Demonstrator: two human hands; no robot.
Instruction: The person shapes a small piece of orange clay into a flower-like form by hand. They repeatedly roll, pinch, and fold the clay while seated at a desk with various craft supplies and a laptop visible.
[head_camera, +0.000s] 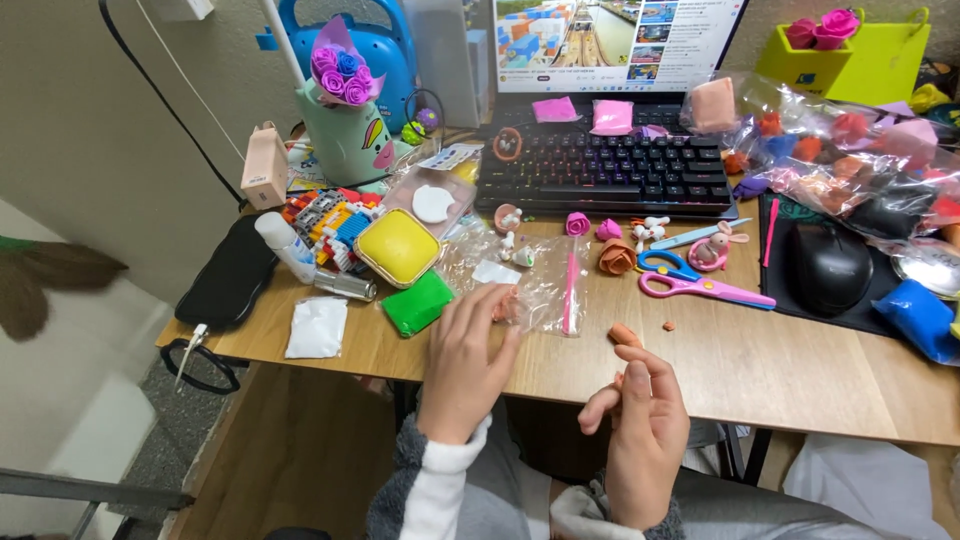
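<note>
The left hand (468, 355) lies palm down on the wooden surface (780, 370), fingers loosely spread, and its fingertips press a small orange clay piece (503, 308) at the edge of a clear plastic bag (540, 285). The right hand (645, 430) is raised near the front edge, fingers curled, and pinches a small bit of orange clay (622, 382) between thumb and forefinger. Another orange clay lump (625, 335) lies just beside it on the surface. In the clear bag there is a pink stick tool (570, 290). Further left is a green clay block (418, 303) and an open box with yellow clay (398, 247). On the right, pink scissors (700, 287) lie near a black mouse (830, 268), and big clear bags (850, 150) hold clay of many colours.
</note>
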